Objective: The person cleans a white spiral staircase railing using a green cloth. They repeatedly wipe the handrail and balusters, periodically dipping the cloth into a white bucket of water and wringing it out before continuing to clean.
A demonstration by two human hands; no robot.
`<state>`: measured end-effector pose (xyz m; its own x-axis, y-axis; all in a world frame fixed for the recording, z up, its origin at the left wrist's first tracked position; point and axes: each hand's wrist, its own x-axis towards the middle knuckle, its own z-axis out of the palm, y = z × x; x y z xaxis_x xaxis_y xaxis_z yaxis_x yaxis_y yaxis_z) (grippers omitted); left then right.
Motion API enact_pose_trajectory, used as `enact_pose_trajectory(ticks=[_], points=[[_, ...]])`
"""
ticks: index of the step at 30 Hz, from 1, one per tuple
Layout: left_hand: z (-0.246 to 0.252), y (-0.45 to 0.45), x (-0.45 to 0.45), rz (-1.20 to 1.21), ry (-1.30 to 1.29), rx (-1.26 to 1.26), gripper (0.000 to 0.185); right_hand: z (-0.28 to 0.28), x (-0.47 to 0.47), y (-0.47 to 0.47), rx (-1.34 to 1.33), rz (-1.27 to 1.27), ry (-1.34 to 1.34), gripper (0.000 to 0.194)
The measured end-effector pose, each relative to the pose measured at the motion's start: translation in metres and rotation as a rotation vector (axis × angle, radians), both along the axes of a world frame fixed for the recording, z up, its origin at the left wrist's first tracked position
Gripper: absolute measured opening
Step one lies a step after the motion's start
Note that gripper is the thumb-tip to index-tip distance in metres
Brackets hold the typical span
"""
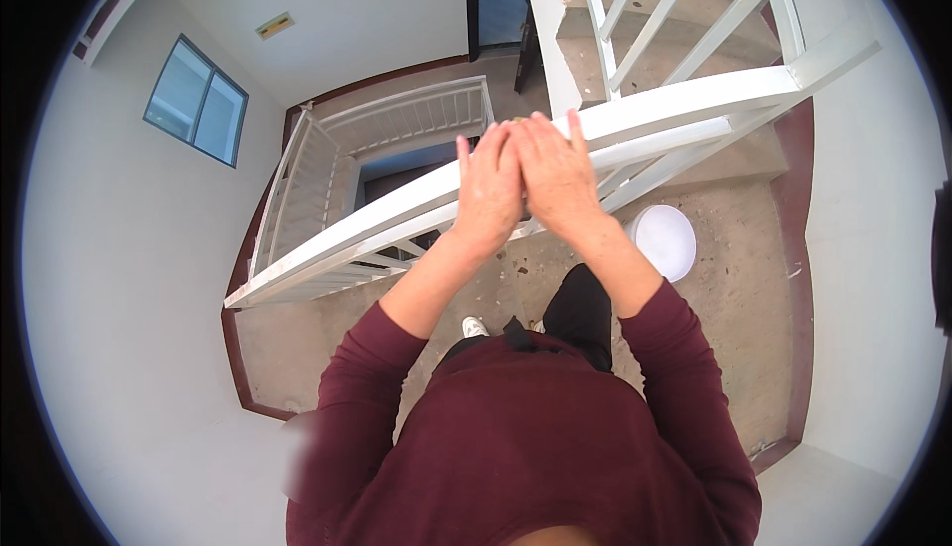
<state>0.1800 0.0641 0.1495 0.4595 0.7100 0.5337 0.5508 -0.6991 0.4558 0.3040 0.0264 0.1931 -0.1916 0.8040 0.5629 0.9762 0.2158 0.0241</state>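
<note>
A white stair railing [401, 196] runs diagonally across the view in front of me. Side by side on its top rail lie both hands, inner edges touching and fingers pointing away from me. My left hand [489, 185] is on the left and my right hand [554, 166] on the right. A small yellowish-green bit of something [518, 120] shows at the fingertips; what it is and which hand has it, I cannot tell. Whether the palms press on a cloth or on the bare rail is hidden.
A white bucket [664, 243] stands on the landing floor [714, 308], right of my legs. Concrete steps [662, 47] rise at the upper right behind railing bars. Beyond the rail, the stairwell drops to a lower railing [409, 118]. White walls with dark red skirting enclose the landing.
</note>
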Motion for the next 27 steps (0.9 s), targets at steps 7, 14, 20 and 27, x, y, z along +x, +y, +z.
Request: enact_pose_trajectory(ticks=[7, 14, 20, 27], points=[[0.077, 0.001, 0.145, -0.188, -0.165, 0.215, 0.042, 0.075, 0.129, -0.029, 0.085, -0.189, -0.055, 0.044], [0.136, -0.009, 0.233, -0.234, -0.075, 0.153, 0.046, 0.127, 0.207, -0.047, 0.046, -0.341, -0.167, 0.045], [0.165, -0.005, 0.274, -0.369, 0.055, 0.058, 0.047, 0.143, 0.257, -0.048, 0.066, -0.368, -0.18, 0.045], [0.146, 0.001, 0.254, -0.443, -0.072, 0.03, 0.045, 0.118, 0.226, -0.043, 0.219, -0.446, -0.156, 0.045]])
